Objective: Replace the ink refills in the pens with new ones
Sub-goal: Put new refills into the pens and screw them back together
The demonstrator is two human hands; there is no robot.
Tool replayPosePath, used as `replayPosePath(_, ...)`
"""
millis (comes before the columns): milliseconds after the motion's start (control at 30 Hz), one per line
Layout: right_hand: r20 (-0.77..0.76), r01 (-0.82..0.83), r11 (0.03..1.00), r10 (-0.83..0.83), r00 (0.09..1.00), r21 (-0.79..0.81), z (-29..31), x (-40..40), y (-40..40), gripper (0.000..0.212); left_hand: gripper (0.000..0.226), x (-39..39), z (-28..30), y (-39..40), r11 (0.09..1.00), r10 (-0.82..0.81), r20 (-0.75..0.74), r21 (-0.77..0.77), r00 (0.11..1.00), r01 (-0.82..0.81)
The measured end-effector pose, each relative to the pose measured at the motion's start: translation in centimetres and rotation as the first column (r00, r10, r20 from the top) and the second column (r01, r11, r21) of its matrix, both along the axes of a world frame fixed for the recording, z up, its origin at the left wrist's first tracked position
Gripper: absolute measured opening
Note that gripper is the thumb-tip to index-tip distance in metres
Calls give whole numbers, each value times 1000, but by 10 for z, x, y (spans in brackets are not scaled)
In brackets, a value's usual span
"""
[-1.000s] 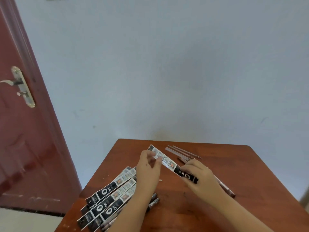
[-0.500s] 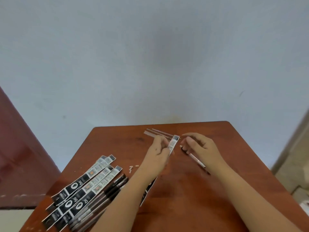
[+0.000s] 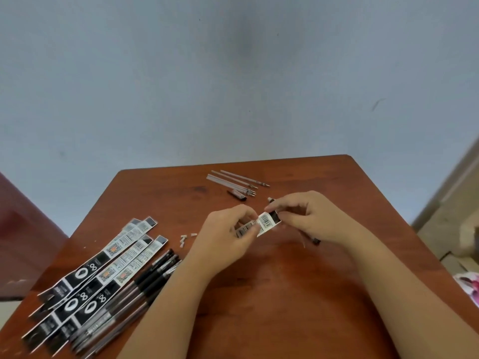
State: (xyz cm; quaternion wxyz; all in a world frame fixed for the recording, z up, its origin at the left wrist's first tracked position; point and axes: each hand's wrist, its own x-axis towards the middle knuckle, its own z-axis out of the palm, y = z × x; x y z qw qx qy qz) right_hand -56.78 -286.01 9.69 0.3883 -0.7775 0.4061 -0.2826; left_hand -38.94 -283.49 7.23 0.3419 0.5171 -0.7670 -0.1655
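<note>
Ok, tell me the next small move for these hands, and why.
Probably tear or peel open the barcode end of the refill packet. Both hands pinch it there, the left hand on the near side and the right hand at its far tip, and it looks unopened. The pens lie waiting beside the other packets, with bare refills set aside.

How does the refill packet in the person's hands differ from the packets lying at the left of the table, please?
The held packet is off the table, pinched by the left hand and right hand; the packets at the left lie flat on the table, untouched. The held packet shows only a short barcoded end; the others show their full length, fanned side by side. Both carry the same black-and-white printing.
</note>
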Motion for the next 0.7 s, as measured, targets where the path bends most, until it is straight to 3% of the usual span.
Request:
replayPosePath(133,-21,36,997,-37,999,-68,-5,0,-3,33,18,2,0,4,1000,-13,55,6,998,12)
replayPosePath(233,20,41,988,-39,999,-151,-7,2,-3,9,23,2,0,5,1000,-23,88,6,996,22)
replayPosePath(400,21,70,961,-67,998,-269,-12,2,-6,27,17,5,-2,3,994,23,86,-105,996,-14)
replayPosePath(467,19,103,949,-102,995,-297,-16,2,-9,25,18,5,-3,3,989,31,82,-143,996,-19)
replayPosePath(700,49,69,983,-62,997,-171,-17,9,-5,17,31,6,-9,-1,981,11,132,-192,991,15)
